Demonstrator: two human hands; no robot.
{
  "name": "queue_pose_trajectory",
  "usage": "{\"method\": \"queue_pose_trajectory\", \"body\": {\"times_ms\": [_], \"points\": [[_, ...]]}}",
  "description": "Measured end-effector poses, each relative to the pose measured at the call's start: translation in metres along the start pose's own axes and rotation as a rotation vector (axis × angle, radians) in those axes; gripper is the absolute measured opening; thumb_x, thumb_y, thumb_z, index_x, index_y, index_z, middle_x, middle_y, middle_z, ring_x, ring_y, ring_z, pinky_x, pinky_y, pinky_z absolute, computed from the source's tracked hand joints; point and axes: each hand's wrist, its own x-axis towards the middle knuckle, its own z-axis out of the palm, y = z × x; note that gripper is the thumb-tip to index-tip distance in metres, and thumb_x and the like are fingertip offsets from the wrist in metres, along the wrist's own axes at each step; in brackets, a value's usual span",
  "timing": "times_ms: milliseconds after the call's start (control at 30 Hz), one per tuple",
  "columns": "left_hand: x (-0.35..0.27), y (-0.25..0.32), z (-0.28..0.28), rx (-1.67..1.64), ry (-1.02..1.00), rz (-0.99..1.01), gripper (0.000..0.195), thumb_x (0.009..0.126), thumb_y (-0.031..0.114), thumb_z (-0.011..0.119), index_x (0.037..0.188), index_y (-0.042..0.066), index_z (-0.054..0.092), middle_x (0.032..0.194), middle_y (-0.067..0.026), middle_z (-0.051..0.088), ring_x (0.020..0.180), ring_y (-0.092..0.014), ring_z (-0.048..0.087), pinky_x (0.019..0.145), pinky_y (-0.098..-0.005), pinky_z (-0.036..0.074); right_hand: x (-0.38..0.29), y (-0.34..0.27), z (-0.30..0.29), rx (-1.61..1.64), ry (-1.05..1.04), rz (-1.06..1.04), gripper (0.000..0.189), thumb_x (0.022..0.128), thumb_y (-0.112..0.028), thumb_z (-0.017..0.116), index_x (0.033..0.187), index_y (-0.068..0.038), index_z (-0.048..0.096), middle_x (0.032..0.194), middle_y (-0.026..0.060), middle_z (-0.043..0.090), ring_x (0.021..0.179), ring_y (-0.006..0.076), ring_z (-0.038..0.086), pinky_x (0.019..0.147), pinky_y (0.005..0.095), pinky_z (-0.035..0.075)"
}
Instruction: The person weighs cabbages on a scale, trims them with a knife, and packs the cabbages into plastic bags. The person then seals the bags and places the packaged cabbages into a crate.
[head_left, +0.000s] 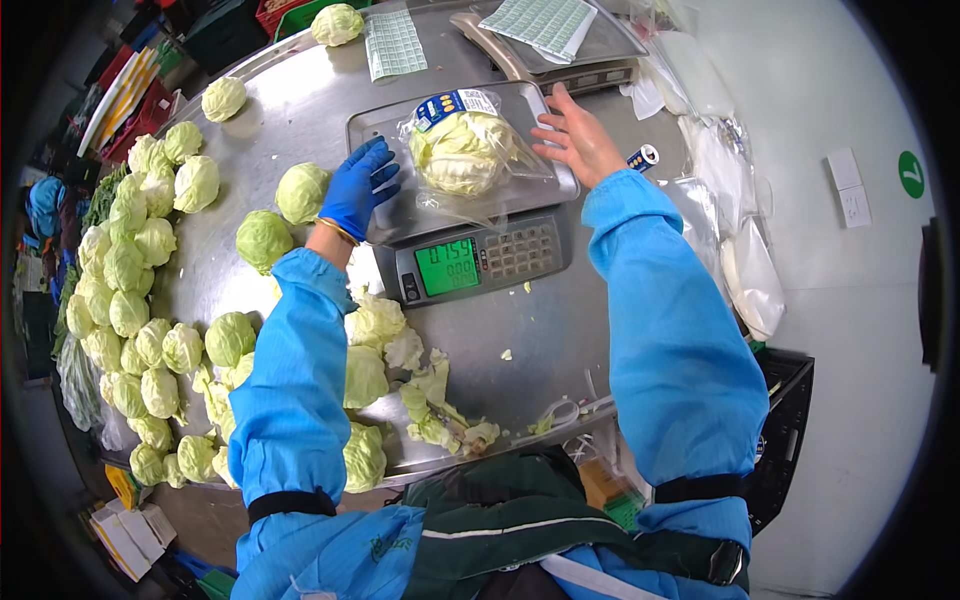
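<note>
A cabbage in a clear plastic bag (461, 154) with a blue and white printed label (454, 107) rests on the metal pan of a digital scale (382, 214). To its left, my left hand (360, 187) in a blue glove has its fingers apart and holds nothing. My bare right hand (577, 139) is spread at the pan's right edge, also without anything in it. Below the pan, the scale's green display (448, 266) is lit beside its keypad (523, 246). A small roll with a blue printed face (643, 157) lies just beyond my right wrist.
Many loose cabbages (127, 266) crowd the steel table's left side. Trimmed leaves (431, 394) lie near its front edge. A second scale (570, 71) carries sticker sheets (540, 26). Clear plastic bags (712, 157) line the right edge, above a black crate (784, 435).
</note>
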Motion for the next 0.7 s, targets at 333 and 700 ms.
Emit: {"method": "queue_pose_trajectory", "body": {"times_ms": [333, 700], "points": [[0.016, -0.013, 0.012, 0.025, 0.029, -0.099, 0.035, 0.088, 0.037, 0.061, 0.115, 0.016, 0.057, 0.094, -0.0019, 0.060, 0.084, -0.016, 0.058, 0.074, -0.0333, 0.048, -0.013, 0.011, -0.013, 0.033, 0.016, 0.076, 0.077, 0.092, -0.055, 0.045, 0.140, 0.002, 0.026, 0.139, 0.0250, 0.032, 0.121, 0.0312, 0.044, 0.096, 0.0425, 0.043], [0.014, -0.020, 0.048, -0.170, -0.147, -0.065, 0.051, 0.085, 0.048, 0.061, 0.122, 0.014, 0.055, 0.113, -0.0063, 0.060, 0.097, -0.019, 0.057, 0.083, -0.0327, 0.046, -0.026, 0.031, 0.027, 0.090, -0.301, 0.098, 0.059, 0.095, -0.044, 0.045, 0.141, -0.010, 0.032, 0.140, 0.0089, 0.038, 0.123, 0.0235, 0.042, 0.098, 0.0435, 0.037]]}}
